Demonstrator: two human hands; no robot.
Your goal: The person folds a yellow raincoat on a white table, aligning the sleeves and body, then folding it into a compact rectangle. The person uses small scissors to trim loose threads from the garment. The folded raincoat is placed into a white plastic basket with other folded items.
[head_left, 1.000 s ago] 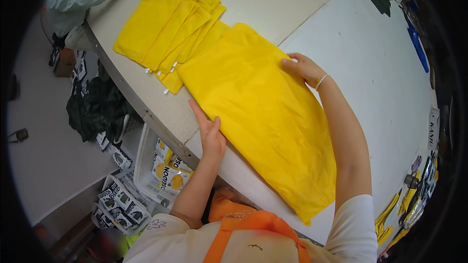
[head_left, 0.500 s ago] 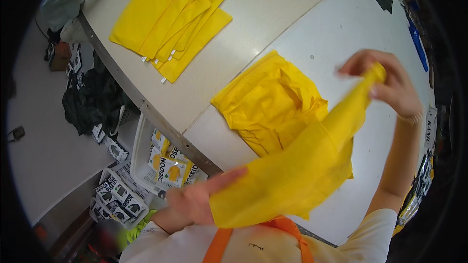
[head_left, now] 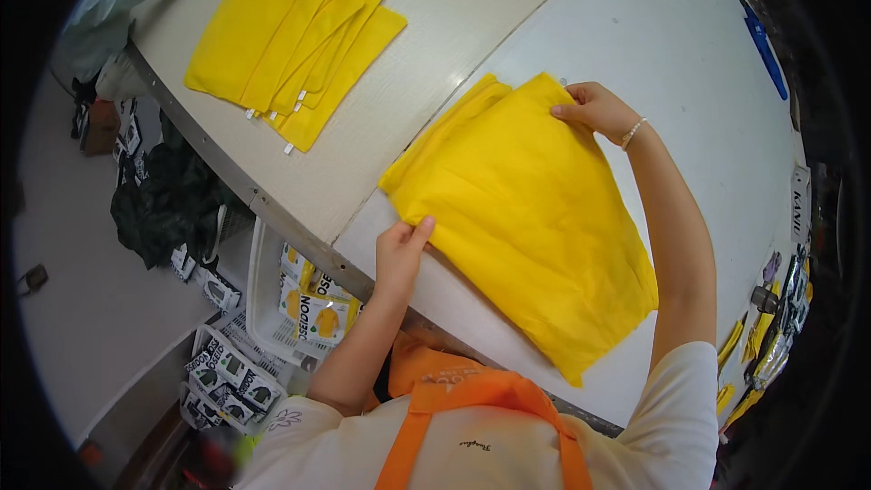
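A large folded yellow cloth (head_left: 535,227), perhaps a garment, lies spread over the pale table in front of me. Pinched at its left edge, low down, is the fabric in my left hand (head_left: 400,254), thumb on top. Up at the far right corner, my right hand (head_left: 601,112) grips the cloth between thumb and fingers, most of the fingers being behind it. A second yellow layer shows beneath along the far left side. Farther off to the left sits an overlapping stack of folded yellow pieces (head_left: 281,41) with small white tags.
Below the table's left metal edge (head_left: 272,218) stands a white bin (head_left: 257,295) holding printed packets (head_left: 322,318). Another basket of packets (head_left: 231,372) is beside it. Dark cloth (head_left: 172,200) is heaped on the left. A blue object (head_left: 767,50) lies at the right edge.
The cloth that was held up, slanting over my lap, now lies over the crumpled yellow one on the table. Both hands have moved away from me, the right also leftward.
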